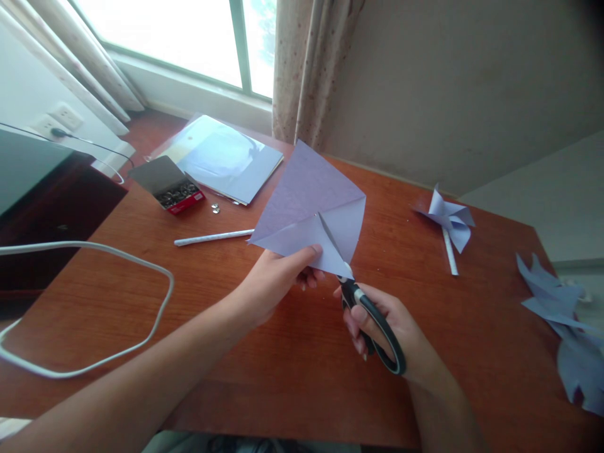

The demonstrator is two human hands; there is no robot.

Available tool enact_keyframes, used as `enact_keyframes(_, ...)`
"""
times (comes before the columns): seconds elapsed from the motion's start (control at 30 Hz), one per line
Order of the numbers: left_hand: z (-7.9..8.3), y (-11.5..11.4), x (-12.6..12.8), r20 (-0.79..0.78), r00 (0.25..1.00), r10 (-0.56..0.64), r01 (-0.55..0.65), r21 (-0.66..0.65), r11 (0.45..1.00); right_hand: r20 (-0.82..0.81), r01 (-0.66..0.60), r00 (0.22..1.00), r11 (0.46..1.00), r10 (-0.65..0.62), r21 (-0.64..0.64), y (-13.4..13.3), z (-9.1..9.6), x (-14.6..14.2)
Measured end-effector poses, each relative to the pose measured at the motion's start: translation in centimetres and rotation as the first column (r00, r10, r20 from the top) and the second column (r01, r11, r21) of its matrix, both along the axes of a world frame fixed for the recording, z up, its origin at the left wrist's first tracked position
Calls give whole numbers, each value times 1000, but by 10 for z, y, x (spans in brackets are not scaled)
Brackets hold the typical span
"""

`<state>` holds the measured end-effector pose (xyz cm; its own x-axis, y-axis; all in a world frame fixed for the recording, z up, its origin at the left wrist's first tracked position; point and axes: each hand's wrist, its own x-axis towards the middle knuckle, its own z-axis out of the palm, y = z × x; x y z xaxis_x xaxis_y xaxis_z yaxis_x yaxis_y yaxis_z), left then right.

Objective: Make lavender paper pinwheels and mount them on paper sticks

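Observation:
My left hand (pixel 278 277) pinches the lower edge of a square sheet of lilac paper (pixel 306 201) and holds it tilted above the wooden table (pixel 292 371). A cut runs in from the paper's lower right corner toward its middle. My right hand (pixel 387 327) grips black-handled scissors (pixel 372 321), fingers through the loops. The blades sit in that cut, mostly hidden by the paper.
A white paper stick (pixel 212 237) lies left of the paper. Behind it are an open red box of pins (pixel 177 192), two loose pins (pixel 216 207) and a plastic folder (pixel 221 157). A finished pinwheel (pixel 450 223) and paper scraps (pixel 566 327) lie right. A white cable (pixel 94 302) loops left.

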<state>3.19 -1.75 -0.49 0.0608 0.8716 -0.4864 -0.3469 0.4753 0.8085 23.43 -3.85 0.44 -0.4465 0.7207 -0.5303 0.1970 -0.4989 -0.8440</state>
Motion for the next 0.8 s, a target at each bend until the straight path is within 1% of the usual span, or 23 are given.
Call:
enact_keyframes(0.13,-1,-1,0,3,1000,-6,6,4,1000,1,0,1000,1000,0,-13,0,0,-1)
enact_keyframes(0.3,-1,-1,0,12,1000,2,-2,2,1000,-2,35,999,999,-35,-22,0,-1,0)
enact_keyframes(0.57,3,-1,0,19,1000,24,-25,21,999,-70,44,997,999,-45,-26,-3,-1,0)
enact_keyframes(0.67,4,0,0,23,999,47,-47,38,998,-107,-2,994,1000,1,-10,-3,-1,2)
enact_keyframes(0.8,3,1,-1,43,995,88,-90,50,995,-159,-112,979,990,125,86,-1,-3,6)
